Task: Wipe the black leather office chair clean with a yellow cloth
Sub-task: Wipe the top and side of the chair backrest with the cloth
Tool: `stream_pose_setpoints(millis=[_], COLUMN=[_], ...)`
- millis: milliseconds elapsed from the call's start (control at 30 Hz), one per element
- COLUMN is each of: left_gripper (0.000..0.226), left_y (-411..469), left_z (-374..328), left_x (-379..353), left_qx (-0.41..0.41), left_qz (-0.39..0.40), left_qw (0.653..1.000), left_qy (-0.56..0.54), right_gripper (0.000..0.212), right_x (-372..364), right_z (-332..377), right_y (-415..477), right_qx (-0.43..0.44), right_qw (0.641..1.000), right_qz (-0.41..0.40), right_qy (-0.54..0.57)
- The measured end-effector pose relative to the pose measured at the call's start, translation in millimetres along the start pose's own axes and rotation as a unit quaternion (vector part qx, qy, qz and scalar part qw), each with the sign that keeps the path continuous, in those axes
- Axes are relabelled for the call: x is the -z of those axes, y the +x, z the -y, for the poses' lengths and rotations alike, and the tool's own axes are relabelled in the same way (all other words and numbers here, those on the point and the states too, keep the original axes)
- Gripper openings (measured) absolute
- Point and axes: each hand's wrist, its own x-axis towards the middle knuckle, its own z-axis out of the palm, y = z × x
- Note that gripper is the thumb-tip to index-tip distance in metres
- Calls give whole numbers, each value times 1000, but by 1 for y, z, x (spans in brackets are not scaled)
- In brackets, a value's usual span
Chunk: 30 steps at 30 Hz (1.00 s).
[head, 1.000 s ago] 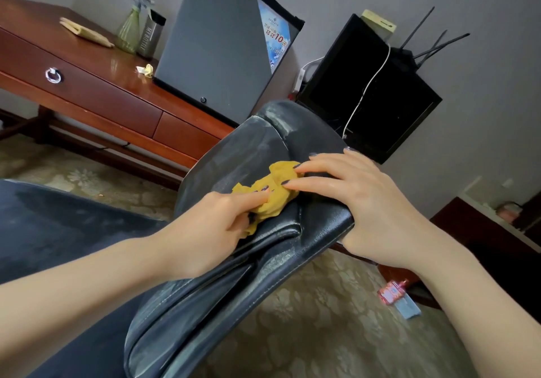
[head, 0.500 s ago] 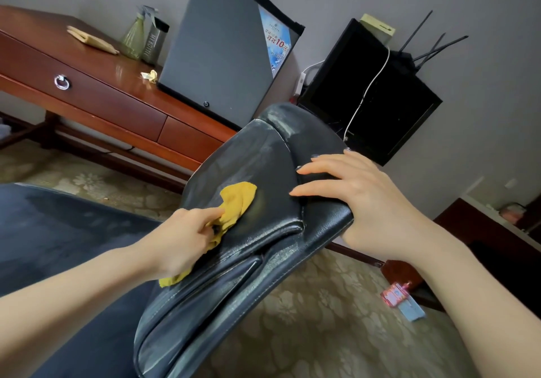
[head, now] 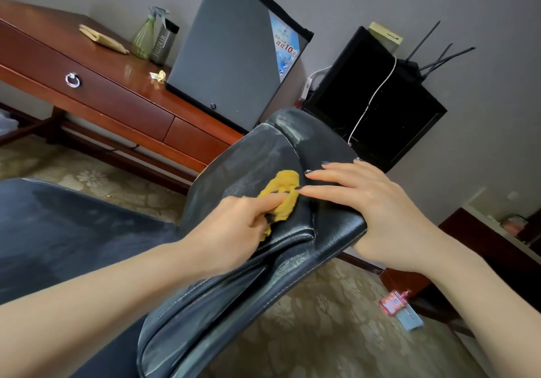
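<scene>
The black leather chair [head: 251,161] fills the middle of the view, its padded back tilted toward me with dusty grey smears near the top. A crumpled yellow cloth [head: 282,186] lies on that padding. My left hand [head: 237,228] pinches the cloth between thumb and fingers and presses it onto the leather. My right hand [head: 366,205] lies on the chair's upper edge, fingers straight and flat on the leather, thumb under the edge; its fingertips almost touch the cloth. The chair's dark seat [head: 67,231] spreads at the left.
A red-brown wooden desk [head: 117,99] stands behind the chair with a spray bottle [head: 145,36], a grey bottle [head: 164,44] and a folded cloth [head: 102,38]. A grey mini fridge [head: 228,64] and a black cabinet [head: 371,99] sit against the wall. A small red packet [head: 393,303] lies on the carpet.
My left hand has slid the yellow cloth up and to the right across the chair back, returning next to my right hand's fingertips. My right hand has stayed in place.
</scene>
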Motion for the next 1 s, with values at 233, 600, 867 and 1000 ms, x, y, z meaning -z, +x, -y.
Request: stream_pose_setpoints(millis=[233,600,867,1000], left_gripper=[47,30,32,36], left_y=[38,82,38,12], left_z=[7,73,86,87], left_x=[-5,-13,-12,-7], left_qx=[-6,94,134,150], left_qz=[-46,-55,-42,-14], left_qw=[998,986,981,981], left_qy=[52,125,131,121], right_gripper=[88,84,85,84], right_x=[1,1,1,1], right_z=[0,-2,-2,-1], right_y=[2,3,3,2], right_qx=[0,-4,-10,-10], right_qw=[1000,999,999,999], right_qz=[12,29,29,29], right_qy=[14,27,19,9])
